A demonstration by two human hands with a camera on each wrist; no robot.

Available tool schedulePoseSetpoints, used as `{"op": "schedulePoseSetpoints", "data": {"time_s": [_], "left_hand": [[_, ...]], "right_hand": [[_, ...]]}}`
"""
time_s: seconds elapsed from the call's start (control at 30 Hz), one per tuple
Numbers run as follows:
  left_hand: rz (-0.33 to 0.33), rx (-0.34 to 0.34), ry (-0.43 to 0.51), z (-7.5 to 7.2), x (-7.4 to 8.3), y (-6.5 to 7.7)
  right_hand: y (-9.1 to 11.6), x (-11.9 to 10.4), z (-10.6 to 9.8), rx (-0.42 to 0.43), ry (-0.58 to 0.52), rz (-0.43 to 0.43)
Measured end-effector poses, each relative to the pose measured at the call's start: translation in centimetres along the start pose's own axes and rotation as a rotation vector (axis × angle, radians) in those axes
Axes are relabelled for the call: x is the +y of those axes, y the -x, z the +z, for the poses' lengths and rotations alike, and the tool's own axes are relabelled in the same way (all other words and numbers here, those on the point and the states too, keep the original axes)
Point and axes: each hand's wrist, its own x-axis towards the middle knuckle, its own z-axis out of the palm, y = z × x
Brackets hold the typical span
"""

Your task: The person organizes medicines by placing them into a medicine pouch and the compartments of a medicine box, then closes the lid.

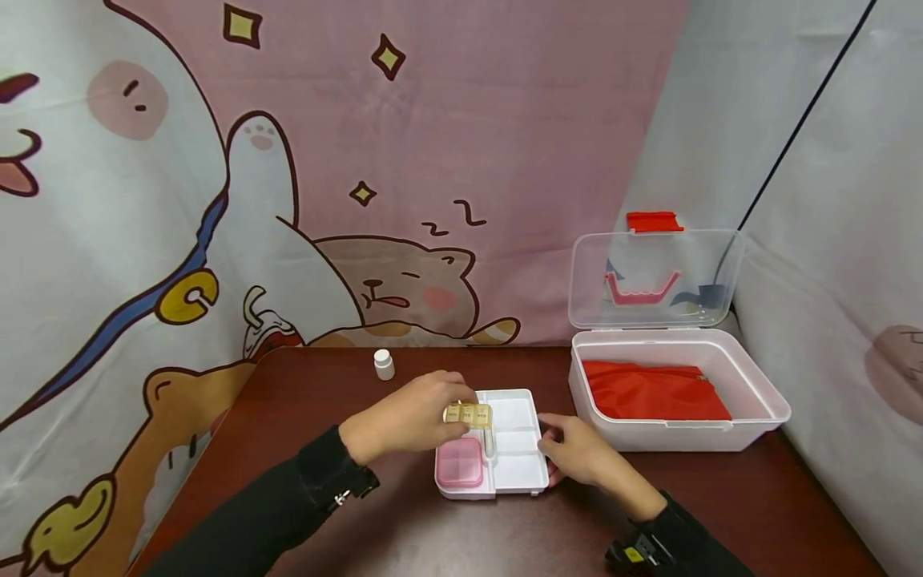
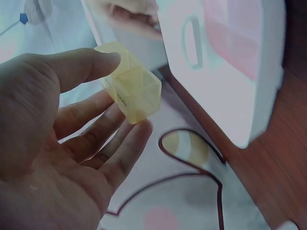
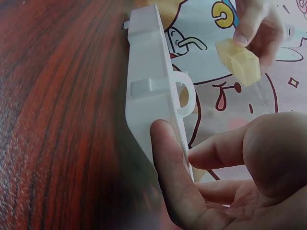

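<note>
My left hand (image 1: 411, 415) pinches a translucent yellow pill box (image 1: 472, 414) with a row of small lettered compartments. In the left wrist view, the thumb lies on one side of the pill box (image 2: 139, 93) and the fingertips on the other. It is held above a white pill organizer case (image 1: 517, 469), which has divided sections and a small handle loop (image 3: 188, 96). A pink lidded box (image 1: 459, 462) sits in the case's near left section. My right hand (image 1: 580, 453) grips the case's right edge between thumb and fingers.
A small white bottle (image 1: 384, 365) stands at the back of the brown table (image 1: 404, 529). To the right, a white storage bin (image 1: 685, 437) with its clear lid (image 1: 656, 272) raised holds red cloth (image 1: 652, 393). A cartoon-printed curtain (image 1: 519, 160) hangs behind the table.
</note>
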Motion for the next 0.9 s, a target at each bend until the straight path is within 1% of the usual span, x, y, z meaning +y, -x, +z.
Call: {"op": "schedulePoseSetpoints", "data": {"time_s": [0.17, 0.37, 0.53, 0.7, 0.9], "left_hand": [[0.02, -0.058, 0.003, 1.1, 1.7, -1.5], [0.035, -0.103, -0.009, 2.2, 3.3, -2.7], [0.056, -0.149, -0.054, 3.6, 3.9, -3.4], [0.073, -0.19, -0.072, 4.9, 4.1, -4.1], [0.095, -0.207, -0.101, 6.2, 4.2, -4.4]], "right_hand": [[0.0, 0.1, 0.0, -0.006, -0.007, 0.002], [-0.1, 0.2, -0.1, -0.013, -0.02, -0.027], [-0.1, 0.2, -0.3, -0.022, -0.033, -0.039], [0.0, 0.1, -0.4, -0.025, -0.041, -0.042], [0.0, 0.2, -0.3, -0.031, -0.046, -0.04]]}}
